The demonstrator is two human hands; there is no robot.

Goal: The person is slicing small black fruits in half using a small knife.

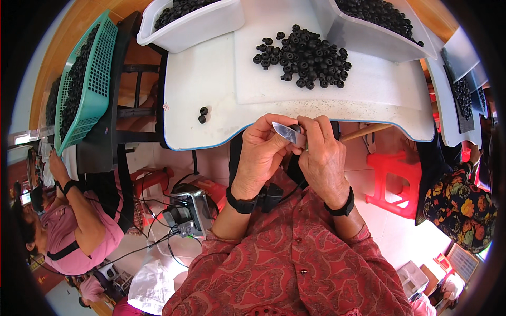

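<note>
Just off the near edge of the white table, my two hands meet with fingers bent together. My right hand (322,158) grips a small knife, its handle hidden by the fingers. The shiny knife blade (286,133) points left across my left fingertips. A small round black part (296,128), rubber-like in look, shows just behind the blade. My left hand (258,155) is closed and appears to pinch that part, though the fingers partly hide it. Beyond my hands lies a loose pile of similar black parts (308,55) on a white sheet.
On the white table (200,68), two black parts (203,115) lie apart at left. A white tub (195,26) and a clear bin (363,37) hold more. At far left is a green basket (97,79) beside a person in pink. A red stool (392,184) stands at right.
</note>
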